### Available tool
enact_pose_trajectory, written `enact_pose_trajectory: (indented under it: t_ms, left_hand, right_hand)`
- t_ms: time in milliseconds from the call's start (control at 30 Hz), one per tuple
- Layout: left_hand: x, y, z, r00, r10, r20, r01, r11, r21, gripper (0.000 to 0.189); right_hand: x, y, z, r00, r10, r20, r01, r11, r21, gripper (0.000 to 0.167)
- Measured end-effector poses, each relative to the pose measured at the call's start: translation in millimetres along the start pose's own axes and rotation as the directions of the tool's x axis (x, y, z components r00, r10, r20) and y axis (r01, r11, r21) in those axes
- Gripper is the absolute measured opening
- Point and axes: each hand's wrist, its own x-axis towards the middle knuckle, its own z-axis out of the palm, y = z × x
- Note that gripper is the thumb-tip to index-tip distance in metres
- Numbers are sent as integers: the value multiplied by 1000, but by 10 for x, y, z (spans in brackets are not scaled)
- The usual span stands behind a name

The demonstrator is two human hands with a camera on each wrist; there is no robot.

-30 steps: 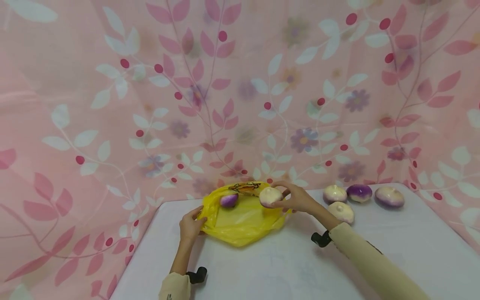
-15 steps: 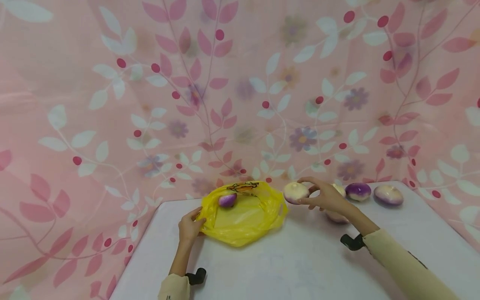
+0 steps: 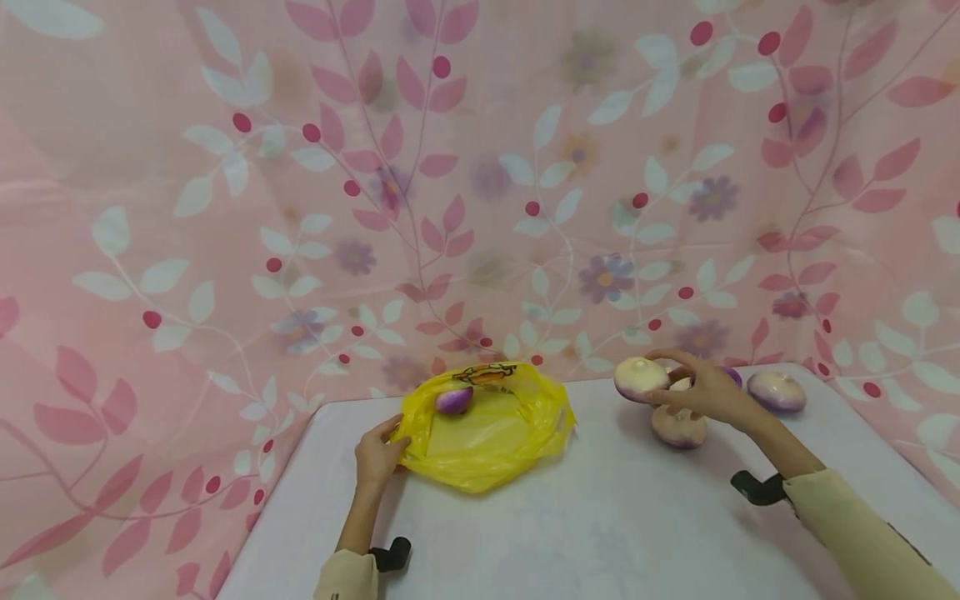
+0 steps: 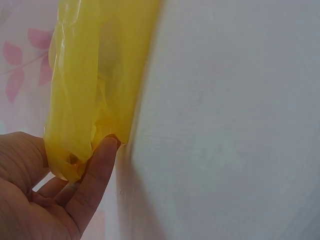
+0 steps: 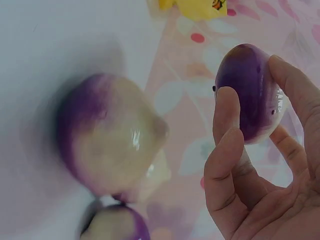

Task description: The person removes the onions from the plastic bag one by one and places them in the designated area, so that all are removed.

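A yellow plastic bag (image 3: 480, 477) lies on the white table with its mouth spread wide. Inside, at its back left, sits one purple turnip (image 3: 453, 402). My left hand (image 3: 377, 458) pinches the bag's left edge; the left wrist view shows thumb and fingers on the thin plastic (image 4: 80, 110). Well right of the bag, my right hand (image 3: 705, 390) holds a cream-and-purple turnip (image 3: 639, 379) by its sides. In the right wrist view that turnip (image 5: 248, 95) shows its purple underside between thumb and fingers. Just below it in the head view rests another turnip (image 3: 678, 428).
More turnips stand at the table's back right: a pale one (image 3: 777, 392) at the far right and a purple one (image 3: 731, 377) partly behind my right hand. A pink floral cloth (image 3: 480, 208) hangs right behind the table's back edge (image 3: 345, 405).
My right hand has carried the turnip from over the bag's mouth to the right, toward the other turnips. My left hand keeps its hold on the bag, nearly unmoved.
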Motion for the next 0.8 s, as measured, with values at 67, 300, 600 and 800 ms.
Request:
enact_pose_trajectory:
  t_ms: [67, 300, 600, 800]
  left_hand:
    - [0, -3, -3, 1000, 4, 1, -4, 1000, 0, 46]
    - [-6, -23, -13, 1000, 9, 10, -9, 1000, 3, 46]
    - [-6, -13, 3, 1000, 19, -21, -18, 999, 41, 45]
    - [-12, -11, 1, 999, 26, -19, -25, 999, 43, 45]
  right_hand:
    - [-49, 33, -73, 1000, 7, -7, -7, 1000, -9, 68]
    - [-253, 176, -308, 999, 36, -40, -40, 996, -85, 71]
    - [-509, 396, -499, 993, 76, -87, -89, 984, -154, 72]
    - [-657, 532, -546, 988, 133, -76, -143, 979, -144, 69]
